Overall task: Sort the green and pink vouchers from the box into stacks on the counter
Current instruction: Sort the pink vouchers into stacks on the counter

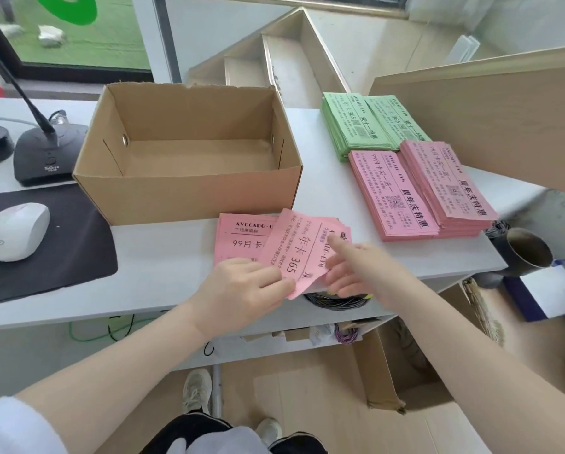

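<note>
Pink vouchers (294, 247) fanned (box (189, 152) empty) on counter (163, 257).

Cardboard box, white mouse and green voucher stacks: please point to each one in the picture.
Cardboard box (189, 194), head view, on its front outer wall.
White mouse (15, 231), head view, on its top shell.
Green voucher stacks (350, 126), head view, on the left stack's top sheet.

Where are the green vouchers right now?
In the head view, the green vouchers lie in stacks at the counter's far right, right of the cardboard box, just behind the pink stacks.

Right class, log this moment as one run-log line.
box: empty | green stacks, pink stacks: on counter | left hand: pinches loose pink vouchers | right hand: open, touching them
</note>
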`<state>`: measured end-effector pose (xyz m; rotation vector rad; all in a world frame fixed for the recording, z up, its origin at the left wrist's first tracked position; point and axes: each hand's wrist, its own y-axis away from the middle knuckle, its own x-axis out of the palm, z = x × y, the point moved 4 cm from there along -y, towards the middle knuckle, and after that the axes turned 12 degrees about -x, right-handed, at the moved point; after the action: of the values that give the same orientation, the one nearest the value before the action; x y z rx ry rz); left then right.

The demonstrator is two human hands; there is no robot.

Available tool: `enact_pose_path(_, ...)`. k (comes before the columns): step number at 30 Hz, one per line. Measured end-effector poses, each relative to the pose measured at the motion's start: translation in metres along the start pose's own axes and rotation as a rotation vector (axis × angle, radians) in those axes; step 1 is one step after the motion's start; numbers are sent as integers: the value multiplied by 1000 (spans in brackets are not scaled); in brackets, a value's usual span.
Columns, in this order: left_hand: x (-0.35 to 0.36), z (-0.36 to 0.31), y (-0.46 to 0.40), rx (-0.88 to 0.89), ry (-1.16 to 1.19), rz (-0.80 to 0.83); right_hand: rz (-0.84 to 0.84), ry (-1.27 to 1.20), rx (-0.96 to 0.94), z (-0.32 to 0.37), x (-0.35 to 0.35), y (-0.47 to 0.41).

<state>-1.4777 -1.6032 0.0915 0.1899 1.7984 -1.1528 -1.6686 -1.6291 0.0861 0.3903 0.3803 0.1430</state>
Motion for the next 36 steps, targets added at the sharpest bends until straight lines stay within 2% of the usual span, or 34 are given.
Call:
enact_pose_path(2,6,-13,-3,-12,42,44,132,-144,13,-1,15,6)
enact_pose_path(4,13,-25,-8,-16,146,133,59,-155,-70,-2,15,-1)
enact_pose_path(7,19,-21,-13,-67,278,246,42,206,-264,7,2,-17)
enact_pose_path(10,19,13,-8,-283,278,117,256,707,-343,17,-9,-37)
enact_pose_path(13,23,44,5,-393,140,158,333,879,-392,31,-1,-55)
enact_pose_path(17,25,63,4,-509,34,375,285,1001,-521,31,25,-75)
enact_pose_path(21,32,76,2,-627,-44,688,88,1100,-594,30,25,-78)
enact_pose_path(23,32,80,5,-624,-46,757,-6,1088,-747,32,31,-62)
enact_pose_path(24,33,83,7,-643,0,770,6,1081,-833,33,40,-52)
enact_pose_path(26,34,93,11,-755,159,720,130,1176,-921,26,63,-36)
enact_pose_path(28,30,101,13,-932,324,562,205,1290,-868,24,79,-33)
enact_pose_path(32,18,96,24,-1358,713,285,201,1273,-783,38,78,-41)
enact_pose_path(34,17,93,28,-1572,1037,203,251,1233,-650,40,73,-43)
enact_pose_path(36,16,90,22,-1708,1253,162,308,1134,-441,45,69,-43)
